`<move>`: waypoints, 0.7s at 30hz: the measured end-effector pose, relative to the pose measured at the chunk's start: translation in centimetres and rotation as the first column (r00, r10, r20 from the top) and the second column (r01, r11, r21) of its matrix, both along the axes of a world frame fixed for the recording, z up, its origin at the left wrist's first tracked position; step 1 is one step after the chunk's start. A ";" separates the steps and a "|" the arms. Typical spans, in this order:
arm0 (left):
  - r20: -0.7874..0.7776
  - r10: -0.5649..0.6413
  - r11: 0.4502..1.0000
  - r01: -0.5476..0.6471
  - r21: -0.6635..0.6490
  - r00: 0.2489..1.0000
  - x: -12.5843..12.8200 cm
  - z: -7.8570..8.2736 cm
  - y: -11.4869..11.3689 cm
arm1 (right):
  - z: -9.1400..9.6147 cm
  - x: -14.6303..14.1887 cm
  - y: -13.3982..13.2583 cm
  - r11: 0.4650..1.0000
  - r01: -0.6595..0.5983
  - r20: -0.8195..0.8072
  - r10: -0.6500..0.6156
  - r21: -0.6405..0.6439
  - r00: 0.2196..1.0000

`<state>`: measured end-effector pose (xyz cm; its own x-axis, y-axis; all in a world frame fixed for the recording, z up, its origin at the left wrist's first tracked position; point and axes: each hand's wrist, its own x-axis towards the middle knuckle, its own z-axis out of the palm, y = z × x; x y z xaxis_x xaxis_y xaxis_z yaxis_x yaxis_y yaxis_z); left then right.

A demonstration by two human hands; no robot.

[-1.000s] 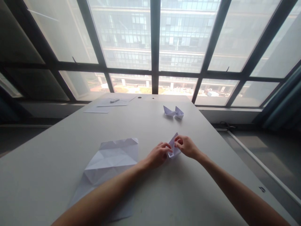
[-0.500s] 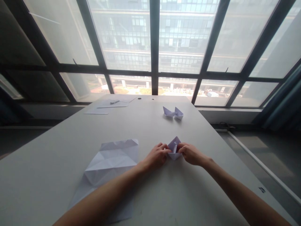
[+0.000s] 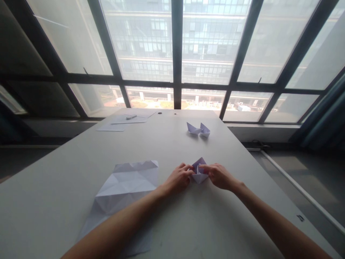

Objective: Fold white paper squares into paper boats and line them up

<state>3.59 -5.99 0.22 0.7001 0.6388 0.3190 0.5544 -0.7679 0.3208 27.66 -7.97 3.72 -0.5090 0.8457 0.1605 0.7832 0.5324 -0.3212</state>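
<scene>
A small folded paper boat [image 3: 199, 177] rests on the white table between my hands. My left hand [image 3: 181, 177] is closed on its left side, with the thumb and fingers at the rim. On the other side, my right hand [image 3: 219, 175] grips the right edge, its index finger stretched over the inside of the boat. To the left, partly under my left forearm, lies a creased sheet of paper [image 3: 126, 181]. Farther back stands a double-peaked folded paper piece [image 3: 193, 129].
At the far left of the table [image 3: 172, 144] are flat paper sheets [image 3: 111, 126] with a small white object [image 3: 131, 117] on top. Behind the table rises a large framed window [image 3: 151, 43]. A dark curtain [image 3: 320, 115] hangs at right.
My right index finger has moved left across the boat's inside, toward its middle fold. My left hand has stayed almost in place.
</scene>
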 end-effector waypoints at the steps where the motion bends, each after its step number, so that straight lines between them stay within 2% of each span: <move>1: 0.001 0.003 1.000 -0.003 0.004 1.000 0.0 0.0 0.0 | 0.1 0.0 0.0 1.000 -0.008 0.021 0.008 0.007 1.000; 6: 0.004 -0.011 1.000 0.011 0.017 1.000 0.0 0.1 0.0 | 0.4 -0.2 0.0 0.999 -0.051 0.044 0.051 0.007 0.998; 12: 0.083 -0.025 1.000 0.024 0.012 0.996 -0.2 -0.2 -0.1 | -0.2 0.1 0.3 0.999 -0.044 -0.216 0.044 0.003 0.975; 16: 0.173 -0.038 0.999 0.036 0.015 0.984 -0.2 -0.2 -0.3 | -0.1 0.0 0.8 0.997 0.068 -0.376 -0.050 0.033 0.925; 21: 0.303 0.038 0.999 -0.047 0.021 0.952 -0.3 -0.1 -0.3 | 1.0 -0.8 1.3 0.954 0.297 -0.374 -0.286 -0.028 0.882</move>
